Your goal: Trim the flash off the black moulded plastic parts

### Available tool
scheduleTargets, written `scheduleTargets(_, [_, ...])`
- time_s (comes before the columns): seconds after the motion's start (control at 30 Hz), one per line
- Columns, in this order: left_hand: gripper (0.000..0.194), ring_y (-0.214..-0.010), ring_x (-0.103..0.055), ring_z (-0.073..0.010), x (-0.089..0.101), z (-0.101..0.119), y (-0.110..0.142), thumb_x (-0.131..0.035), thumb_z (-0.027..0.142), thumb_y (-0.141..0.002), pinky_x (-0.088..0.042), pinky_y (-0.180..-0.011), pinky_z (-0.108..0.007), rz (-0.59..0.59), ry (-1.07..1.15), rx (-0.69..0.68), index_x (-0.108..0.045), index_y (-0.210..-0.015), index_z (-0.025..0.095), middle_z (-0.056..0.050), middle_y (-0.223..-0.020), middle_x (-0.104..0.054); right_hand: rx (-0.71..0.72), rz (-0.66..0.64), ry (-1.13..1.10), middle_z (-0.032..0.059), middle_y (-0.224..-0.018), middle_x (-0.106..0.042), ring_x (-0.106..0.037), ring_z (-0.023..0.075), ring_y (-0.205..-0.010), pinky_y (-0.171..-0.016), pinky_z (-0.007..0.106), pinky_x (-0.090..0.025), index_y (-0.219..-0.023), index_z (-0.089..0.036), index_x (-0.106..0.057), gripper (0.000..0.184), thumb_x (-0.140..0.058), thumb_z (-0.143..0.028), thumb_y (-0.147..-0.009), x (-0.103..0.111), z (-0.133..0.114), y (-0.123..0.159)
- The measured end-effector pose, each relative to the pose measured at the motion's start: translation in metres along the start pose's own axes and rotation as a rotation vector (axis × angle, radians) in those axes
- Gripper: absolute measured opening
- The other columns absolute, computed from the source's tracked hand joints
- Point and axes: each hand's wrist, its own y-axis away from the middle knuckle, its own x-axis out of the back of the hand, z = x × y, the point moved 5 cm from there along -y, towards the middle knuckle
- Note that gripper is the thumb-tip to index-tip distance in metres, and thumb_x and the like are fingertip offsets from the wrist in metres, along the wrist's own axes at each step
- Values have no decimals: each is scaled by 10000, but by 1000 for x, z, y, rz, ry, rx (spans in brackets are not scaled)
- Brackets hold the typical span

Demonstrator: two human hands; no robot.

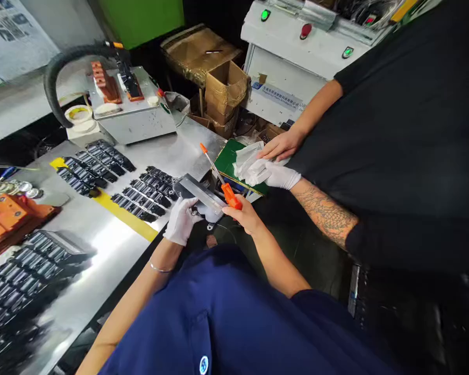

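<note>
My left hand (181, 223), in a white glove, grips the left end of a dark flat housing part (199, 194) with a pale grey strip along its top. My bare right hand (245, 214) is closed around the orange handle of a screwdriver (230, 196). Its metal shaft points up and away from me, and an orange tip shows at its far end. The fingers of this hand also meet the part's right end. Just left of the part, rows of black ribbed parts (146, 190) lie on the metal table (117, 250).
A co-worker's hands (279, 172), one gloved, rest on white wrapping on a green board (229, 159) at right. An orange fixture (15, 216) and more black parts stand at left. Behind are a grey fixture box (136, 122), cardboard boxes (224, 91) and a white machine (285, 67).
</note>
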Motion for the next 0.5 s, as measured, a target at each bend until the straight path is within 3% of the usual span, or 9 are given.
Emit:
scheduleTargets(0.2, [357, -641, -583, -136, -3, -5, -1, -719, 208, -610, -552, -620, -323, -9, -76, -38, -512, -901, 200, 22, -807, -616, 15, 108, 26, -73, -661, -471, -429, 109, -651, -634, 263, -336, -776, -201, -542, 291, -679, -345, -563, 5, 7, -5])
scheduleTargets(0.33, [372, -658, -579, -142, -5, -8, -3, -725, 225, -584, -522, -564, -282, 1, -76, -65, -493, -873, 195, 20, -792, -591, 27, 114, 52, -71, -662, -470, -430, 111, -647, -635, 266, -346, -769, -198, -543, 275, -661, -343, -567, 6, 9, -6])
scheduleTargets(0.5, [393, -693, -585, -137, -4, -8, -4, -736, 228, -586, -505, -546, -245, -69, -74, -104, -520, -913, 200, 21, -815, -588, 38, 104, 60, -60, -661, -508, -457, 119, -647, -617, 267, -347, -788, -193, -560, 321, -678, -377, -554, 13, 3, -5])
